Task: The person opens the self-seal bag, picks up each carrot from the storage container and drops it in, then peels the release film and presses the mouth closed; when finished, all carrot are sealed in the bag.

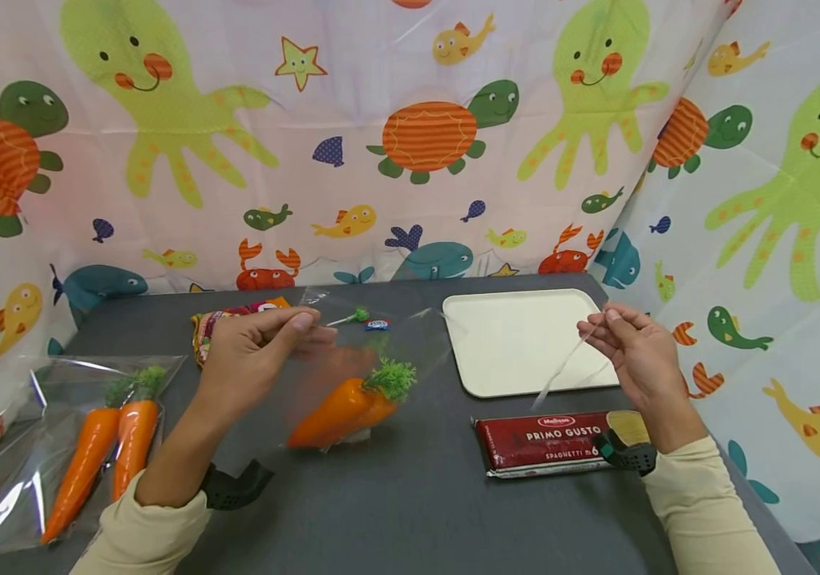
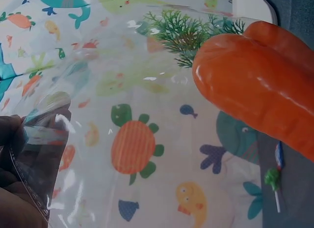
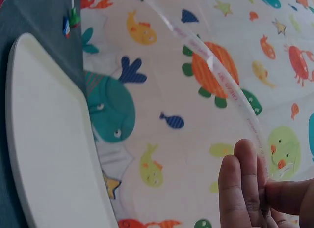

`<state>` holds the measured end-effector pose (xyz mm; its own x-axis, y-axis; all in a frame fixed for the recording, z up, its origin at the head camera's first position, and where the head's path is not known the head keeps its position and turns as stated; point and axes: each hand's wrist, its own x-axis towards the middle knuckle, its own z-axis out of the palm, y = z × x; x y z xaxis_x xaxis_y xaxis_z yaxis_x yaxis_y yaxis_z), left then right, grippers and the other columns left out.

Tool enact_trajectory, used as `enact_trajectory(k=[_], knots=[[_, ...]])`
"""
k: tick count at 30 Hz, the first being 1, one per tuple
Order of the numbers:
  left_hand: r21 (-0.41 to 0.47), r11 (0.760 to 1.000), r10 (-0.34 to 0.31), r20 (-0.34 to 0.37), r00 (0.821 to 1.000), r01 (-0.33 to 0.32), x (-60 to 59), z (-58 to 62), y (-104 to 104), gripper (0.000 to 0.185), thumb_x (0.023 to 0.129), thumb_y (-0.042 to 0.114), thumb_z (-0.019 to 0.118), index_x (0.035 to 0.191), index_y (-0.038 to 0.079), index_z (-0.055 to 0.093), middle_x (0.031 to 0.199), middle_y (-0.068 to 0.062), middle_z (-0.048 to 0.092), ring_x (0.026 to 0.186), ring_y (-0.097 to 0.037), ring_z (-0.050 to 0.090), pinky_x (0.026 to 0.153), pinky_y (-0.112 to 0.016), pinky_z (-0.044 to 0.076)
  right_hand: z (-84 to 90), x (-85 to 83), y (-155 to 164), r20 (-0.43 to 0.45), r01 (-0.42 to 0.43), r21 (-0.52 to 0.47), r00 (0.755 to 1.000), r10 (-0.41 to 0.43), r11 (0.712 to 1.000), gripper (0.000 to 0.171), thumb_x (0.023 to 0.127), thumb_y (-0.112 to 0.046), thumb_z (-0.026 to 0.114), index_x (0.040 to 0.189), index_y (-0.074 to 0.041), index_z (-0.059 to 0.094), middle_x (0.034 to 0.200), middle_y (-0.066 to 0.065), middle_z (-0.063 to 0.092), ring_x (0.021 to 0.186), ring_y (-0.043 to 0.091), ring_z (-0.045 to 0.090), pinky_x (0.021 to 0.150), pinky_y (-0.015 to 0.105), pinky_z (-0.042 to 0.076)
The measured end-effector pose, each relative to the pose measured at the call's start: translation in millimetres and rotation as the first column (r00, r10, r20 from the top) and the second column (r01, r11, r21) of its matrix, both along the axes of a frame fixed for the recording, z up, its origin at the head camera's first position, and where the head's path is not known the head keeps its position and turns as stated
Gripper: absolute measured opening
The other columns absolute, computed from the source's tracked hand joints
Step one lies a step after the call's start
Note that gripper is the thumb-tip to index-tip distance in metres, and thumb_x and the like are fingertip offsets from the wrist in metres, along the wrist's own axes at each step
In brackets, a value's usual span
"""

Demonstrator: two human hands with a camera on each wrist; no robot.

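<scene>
My left hand (image 1: 255, 351) pinches the clear bag (image 1: 374, 359) above the table (image 1: 395, 511), two toy carrots (image 1: 345, 407) sagging inside; my right hand (image 1: 632, 351), raised over the tray (image 1: 524, 343), pinches the peeled sealing strip (image 1: 560, 371). Best, I judge, to pull the strip clear of the flap, wrists level

Left hand (image 1: 251, 351), right hand (image 1: 632, 351) raised, fingers pinched.

Bright, even light; glare on clear plastic, motion blur, wide-angle edge distortion.
</scene>
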<state>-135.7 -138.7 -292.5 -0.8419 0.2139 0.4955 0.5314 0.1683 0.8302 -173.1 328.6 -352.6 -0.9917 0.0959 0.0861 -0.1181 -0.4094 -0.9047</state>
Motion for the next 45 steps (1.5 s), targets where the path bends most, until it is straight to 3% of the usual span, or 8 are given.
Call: enact_trajectory(k=[10, 19, 24, 30, 33, 40, 43, 45], knots=[[-0.005, 1.0, -0.001, -0.004, 1.0, 0.001, 0.1, 0.3, 1, 0.018, 0.097, 0.003, 0.059, 0.109, -0.003, 0.071, 0.091, -0.01, 0.074, 0.079, -0.02, 0.072, 0.072, -0.033, 0.057, -13.9, -17.2, 31, 0.155, 0.127, 0.135, 0.977, -0.148, 0.983, 0.021, 0.097, -0.015, 0.06, 0.112, -0.001, 0.059, 0.092, 0.009, 0.072, 0.089, 0.022, 0.071, 0.075, 0.033, 0.056], [-0.014, 1.0, -0.013, -0.002, 1.0, 0.013, -1.1, 0.0, 3, 0.018, 0.097, 0.003, 0.059, 0.108, -0.003, 0.071, 0.091, -0.01, 0.074, 0.08, -0.019, 0.072, 0.072, -0.033, 0.057, -27.0, -32.5, 63, 0.29, 0.174, 0.306, 0.919, -0.266, 0.936, 0.021, 0.099, -0.02, 0.057, 0.115, -0.008, 0.054, 0.09, 0.001, 0.073, 0.086, 0.017, 0.072, 0.073, 0.029, 0.057], [-0.005, 1.0, -0.017, -0.002, 1.0, 0.017, -1.3, 0.0, 3, 0.018, 0.097, 0.003, 0.058, 0.109, -0.004, 0.071, 0.091, -0.01, 0.074, 0.08, -0.02, 0.072, 0.072, -0.033, 0.058, -35.0, -39.6, 76, 0.325, 0.158, 0.47, 0.884, -0.337, 0.869, 0.019, 0.1, -0.024, 0.056, 0.112, -0.009, 0.054, 0.081, -0.007, 0.071, 0.081, 0.012, 0.072, 0.076, 0.028, 0.056], [-0.005, 1.0, -0.024, 0.003, 1.0, 0.024, -1.3, -0.1, 4, 0.019, 0.097, 0.003, 0.059, 0.11, -0.004, 0.07, 0.092, -0.011, 0.074, 0.08, -0.02, 0.072, 0.072, -0.033, 0.058, -47.1, -45.1, 83, 0.367, 0.071, 0.598, 0.861, -0.351, 0.799, 0.052, 0.101, -0.028, 0.052, 0.142, 0.003, 0.042, 0.078, -0.015, 0.068, 0.085, 0.011, 0.071, 0.079, 0.031, 0.055], [-0.009, 1.0, -0.03, 0.0, 1.0, 0.03, -1.9, -0.4, 4, 0.019, 0.097, 0.003, 0.059, 0.11, -0.004, 0.07, 0.092, -0.011, 0.074, 0.08, -0.02, 0.072, 0.071, -0.034, 0.058, -51.3, -46.6, 84, 0.356, 0.053, 0.635, 0.866, -0.352, 0.771, 0.055, 0.102, -0.028, 0.051, 0.144, 0.005, 0.039, 0.083, -0.012, 0.068, 0.085, 0.011, 0.071, 0.08, 0.032, 0.055], [-0.012, 1.0, -0.027, 0.004, 1.0, 0.027, -1.5, -1.1, 4, 0.019, 0.097, 0.004, 0.058, 0.111, -0.003, 0.07, 0.093, -0.009, 0.074, 0.079, -0.02, 0.072, 0.072, -0.033, 0.058, -59.1, -53.7, 82, 0.262, 0.051, 0.819, 0.853, -0.452, 0.571, 0.045, 0.103, -0.028, 0.047, 0.135, 0.004, 0.052, 0.116, 0.016, 0.06, 0.092, 0.016, 0.064, 0.08, 0.03, 0.056], [-0.009, 1.0, -0.029, 0.002, 1.0, 0.029, -1.5, -0.9, 4, 0.019, 0.097, 0.003, 0.058, 0.112, -0.003, 0.07, 0.093, -0.009, 0.074, 0.079, -0.02, 0.072, 0.072, -0.034, 0.058, -63.4, -56.9, 87, 0.263, 0.024, 0.841, 0.855, -0.447, 0.54, 0.046, 0.102, -0.029, 0.049, 0.133, 0.004, 0.054, 0.12, 0.018, 0.058, 0.097, 0.02, 0.059, 0.078, 0.03, 0.056], [-0.01, 1.0, -0.028, -0.001, 1.0, 0.028, -1.8, -0.5, 4, 0.019, 0.097, 0.003, 0.059, 0.111, -0.003, 0.07, 0.093, -0.009, 0.074, 0.079, -0.02, 0.072, 0.072, -0.033, 0.058, -66.8, -59.3, 93, 0.274, 0.023, 0.831, 0.852, -0.445, 0.555, 0.046, 0.1, -0.03, 0.054, 0.131, 0.004, 0.056, 0.113, 0.015, 0.061, 0.092, 0.017, 0.059, 0.073, 0.029, 0.056]])
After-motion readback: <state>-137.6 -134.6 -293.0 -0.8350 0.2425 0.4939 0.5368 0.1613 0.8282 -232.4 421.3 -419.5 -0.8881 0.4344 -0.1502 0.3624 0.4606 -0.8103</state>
